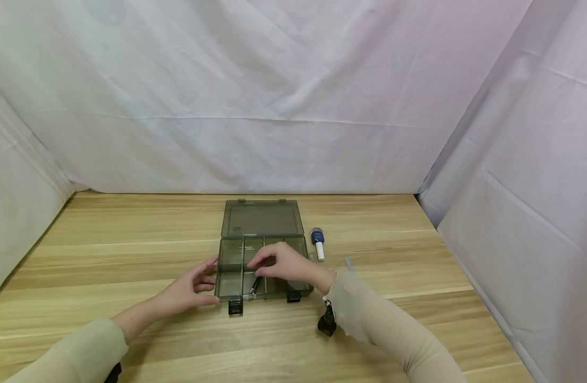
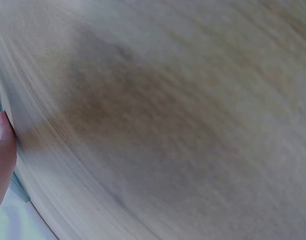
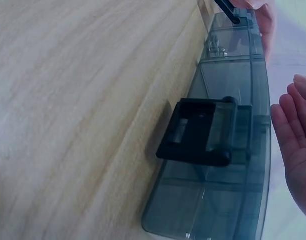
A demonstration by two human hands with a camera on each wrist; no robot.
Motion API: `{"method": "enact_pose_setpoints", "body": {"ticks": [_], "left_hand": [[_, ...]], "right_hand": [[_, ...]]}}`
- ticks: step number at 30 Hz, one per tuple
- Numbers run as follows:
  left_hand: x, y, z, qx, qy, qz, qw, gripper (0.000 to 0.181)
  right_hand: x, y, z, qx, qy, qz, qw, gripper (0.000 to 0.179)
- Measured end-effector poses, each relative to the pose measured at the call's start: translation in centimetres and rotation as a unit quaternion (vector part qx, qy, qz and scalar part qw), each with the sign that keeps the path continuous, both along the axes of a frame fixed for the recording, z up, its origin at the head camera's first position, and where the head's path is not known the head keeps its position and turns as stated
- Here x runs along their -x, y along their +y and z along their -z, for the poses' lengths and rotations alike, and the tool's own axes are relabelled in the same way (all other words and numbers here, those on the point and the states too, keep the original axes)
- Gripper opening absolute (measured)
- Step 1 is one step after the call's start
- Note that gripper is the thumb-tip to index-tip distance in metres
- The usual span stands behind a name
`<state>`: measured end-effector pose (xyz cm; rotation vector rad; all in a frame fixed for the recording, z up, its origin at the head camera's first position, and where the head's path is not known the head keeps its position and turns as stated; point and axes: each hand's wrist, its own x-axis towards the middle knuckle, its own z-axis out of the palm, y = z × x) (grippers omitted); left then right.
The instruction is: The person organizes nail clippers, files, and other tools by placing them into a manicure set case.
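A translucent dark-grey compartment box (image 1: pixel 231 284) lies on the table with its lid (image 1: pixel 263 219) folded back flat. At its left side is my left hand (image 1: pixel 190 287), thumb by the front corner and fingers spread along the wall. My right hand (image 1: pixel 286 261) hovers over the middle compartments, fingers loosely bent; the right wrist view shows nothing between these fingers (image 3: pixel 290 125). Beneath it, a small black item with a metal end (image 1: pixel 255 285) lies in a front compartment. In the left wrist view only part of the left hand (image 2: pixel 4 150) shows at the edge.
Right of the box lies a small blue-capped item with a white stem (image 1: pixel 317 243). Two black latches (image 1: pixel 235 306) hang open at the box's front. Pale cloth (image 1: pixel 255 106) hangs behind the wooden table (image 1: pixel 145 229) and along both sides.
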<state>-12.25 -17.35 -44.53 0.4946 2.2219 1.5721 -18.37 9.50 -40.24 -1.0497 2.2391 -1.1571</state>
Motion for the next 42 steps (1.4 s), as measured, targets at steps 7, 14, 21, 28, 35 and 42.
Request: {"method": "enact_pose_setpoints", "body": {"ticks": [7, 14, 21, 28, 35, 42], "left_hand": [[0.0, 0.0, 0.0, 0.002, 0.001, -0.001, 1.0000, 0.098], [0.0, 0.0, 0.0, 0.004, 0.002, 0.000, 1.0000, 0.098], [0.0, 0.0, 0.0, 0.004, 0.000, 0.000, 1.0000, 0.098], [0.0, 0.1, -0.1, 0.006, -0.001, 0.000, 1.0000, 0.097], [0.0, 0.1, -0.2, 0.002, -0.004, 0.000, 1.0000, 0.098], [0.0, 0.0, -0.1, 0.008, -0.004, -0.003, 1.0000, 0.098]], "right_hand": [[0.2, 0.5, -0.1, 0.012, -0.044, 0.030, 0.9985, 0.021], [0.3, 1.2, -0.3, 0.024, -0.039, 0.041, 0.9981, 0.022], [0.5, 2.2, -0.6, 0.050, -0.053, 0.059, 0.9956, 0.026], [1.1, 3.8, -0.8, 0.061, -0.043, 0.083, 0.9938, 0.027], [1.5, 5.8, -0.7, 0.082, -0.054, 0.131, 0.9865, 0.028], [1.5, 7.7, -0.7, 0.101, -0.065, 0.169, 0.9781, 0.028]]}}
